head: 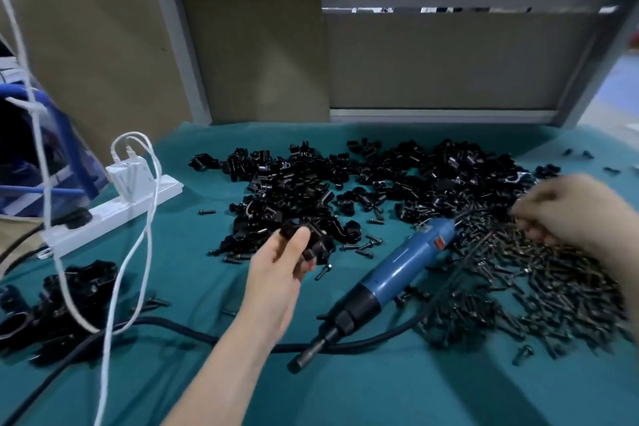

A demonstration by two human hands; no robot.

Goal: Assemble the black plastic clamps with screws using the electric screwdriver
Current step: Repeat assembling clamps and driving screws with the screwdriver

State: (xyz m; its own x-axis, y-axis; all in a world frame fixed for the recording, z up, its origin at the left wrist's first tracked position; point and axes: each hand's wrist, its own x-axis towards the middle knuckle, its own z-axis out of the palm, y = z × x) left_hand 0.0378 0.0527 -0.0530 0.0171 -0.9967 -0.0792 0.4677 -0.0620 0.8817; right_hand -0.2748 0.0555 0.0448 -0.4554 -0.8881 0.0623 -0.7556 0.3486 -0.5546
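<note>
On the green cloth, head view, the only one: my left hand is raised just off the near edge of the heap of loose clamps, thumb and fingers curled round one black clamp. My right hand is over at the far side of the pile of screws, fingers bent down into them; it is blurred, so I cannot tell whether a screw is pinched yet. The screwdriver lies flat between my hands, untouched, its bit end pointing towards me and its tail against the screws, black cord trailing across the cloth. A darker group of pieces, seemingly finished ones, sits at far left, below the power strip and white cable. Step, as I judge it: gathering parts, with the clamp in hand and the screw being picked. The next move calls for one screw seated in the clamp's hole, then the right hand free for the driver.
</note>
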